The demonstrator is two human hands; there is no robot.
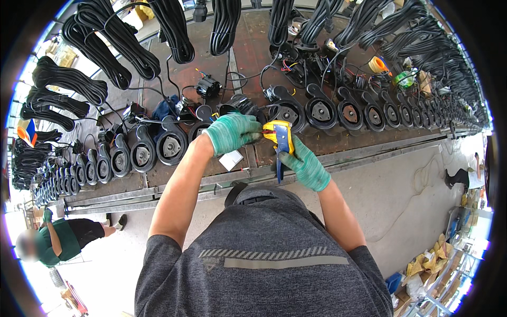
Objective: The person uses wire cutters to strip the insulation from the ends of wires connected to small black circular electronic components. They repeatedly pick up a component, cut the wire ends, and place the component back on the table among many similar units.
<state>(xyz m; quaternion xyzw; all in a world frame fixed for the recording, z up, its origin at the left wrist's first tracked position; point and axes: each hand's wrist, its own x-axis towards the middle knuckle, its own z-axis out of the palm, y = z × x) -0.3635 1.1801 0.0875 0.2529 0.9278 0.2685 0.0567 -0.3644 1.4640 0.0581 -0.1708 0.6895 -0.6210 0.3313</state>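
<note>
My right hand, in a green glove, is closed round the handles of a yellow and blue wire stripper. The tool's yellow head points left, toward the fingertips of my left hand. That hand, also gloved in green, has its fingers pressed together close to the tool's jaws; what they pinch is hidden. Just beyond both hands sit a black round housing with a metal centre and a dark motor-like part. A small white paper lies on the bench below my left hand.
Black round housings line the bench's near edge on both sides. Bundled black cables hang over the far side. Orange tape rolls lie at right. One person is at lower left, another at far right.
</note>
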